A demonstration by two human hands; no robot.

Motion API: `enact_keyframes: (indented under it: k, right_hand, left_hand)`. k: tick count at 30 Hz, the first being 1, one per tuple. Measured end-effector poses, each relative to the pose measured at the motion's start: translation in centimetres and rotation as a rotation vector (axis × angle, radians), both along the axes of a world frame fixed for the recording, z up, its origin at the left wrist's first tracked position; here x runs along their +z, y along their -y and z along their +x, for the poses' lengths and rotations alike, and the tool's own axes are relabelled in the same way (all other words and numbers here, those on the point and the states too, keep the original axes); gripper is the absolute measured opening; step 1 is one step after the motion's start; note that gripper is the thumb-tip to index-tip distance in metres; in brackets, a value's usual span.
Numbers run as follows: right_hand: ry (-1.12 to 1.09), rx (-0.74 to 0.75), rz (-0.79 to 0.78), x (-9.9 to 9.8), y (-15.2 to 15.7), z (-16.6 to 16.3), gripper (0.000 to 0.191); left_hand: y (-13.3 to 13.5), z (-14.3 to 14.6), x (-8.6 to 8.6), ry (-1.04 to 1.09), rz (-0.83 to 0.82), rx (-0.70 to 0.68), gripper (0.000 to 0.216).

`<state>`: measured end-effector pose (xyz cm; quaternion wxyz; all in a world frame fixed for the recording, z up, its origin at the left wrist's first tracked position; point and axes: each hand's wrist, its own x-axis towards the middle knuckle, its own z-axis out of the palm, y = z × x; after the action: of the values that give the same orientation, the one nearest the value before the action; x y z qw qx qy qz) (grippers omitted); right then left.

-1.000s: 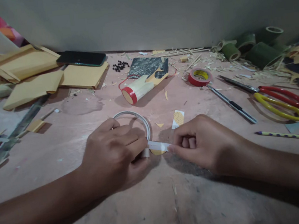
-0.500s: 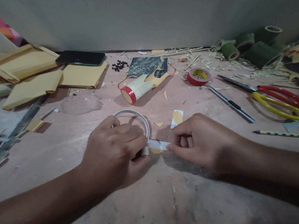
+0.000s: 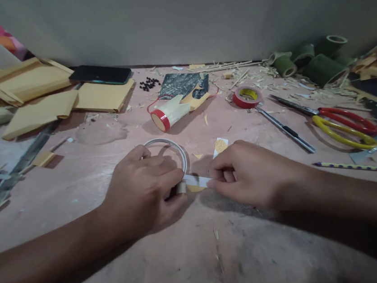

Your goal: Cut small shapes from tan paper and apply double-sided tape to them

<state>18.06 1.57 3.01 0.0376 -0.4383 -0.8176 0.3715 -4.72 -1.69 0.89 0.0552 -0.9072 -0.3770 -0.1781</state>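
Closed around a roll of white tape [image 3: 183, 156], my left hand [image 3: 146, 191] keeps the roll near the tabletop. A short white strip [image 3: 197, 181] stretches from the roll to my right hand [image 3: 243, 176], whose thumb and forefinger pinch its end. Just under the strip lies a small yellow scrap [image 3: 195, 188]. Behind my right knuckles rests a white piece with a yellow patch [image 3: 220, 145]. Farther back, a pale tube [image 3: 168, 115] with a red band lies on its side, a cut yellow piece at its far end.
Right of centre are red tape [image 3: 246, 98], a craft knife [image 3: 287, 130], scissors [image 3: 344, 135] and a pencil [image 3: 361, 167]. Green bamboo pieces [image 3: 325, 69] stand amid shavings at the back. Yellow folded paper [image 3: 39, 114] and a phone [image 3: 99, 74] lie at back left.
The view has shifted slightly, moving the things on the right a little leftward. Both hands keep their hold on the tape, and the strip between them looks about the same.
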Motion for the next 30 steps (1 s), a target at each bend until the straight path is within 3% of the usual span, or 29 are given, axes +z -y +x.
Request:
enact_keyframes:
  k: [7, 24, 30]
  right_hand:
    - [0.130, 0.080, 0.020, 1.0, -0.8, -0.7, 0.039]
    - [0.327, 0.225, 0.218, 2.3, -1.2, -2.9, 0.044]
    - [0.301, 0.138, 0.099, 2.6, -1.0, -2.0, 0.047]
  left_hand:
    - [0.1, -0.1, 0.0, -0.011, 0.032, -0.009, 0.024]
    - [0.1, -0.1, -0.3, 0.009, 0.033, 0.000, 0.016]
    - [0.0, -0.2, -0.3, -0.002, 0.008, 0.010, 0.011]
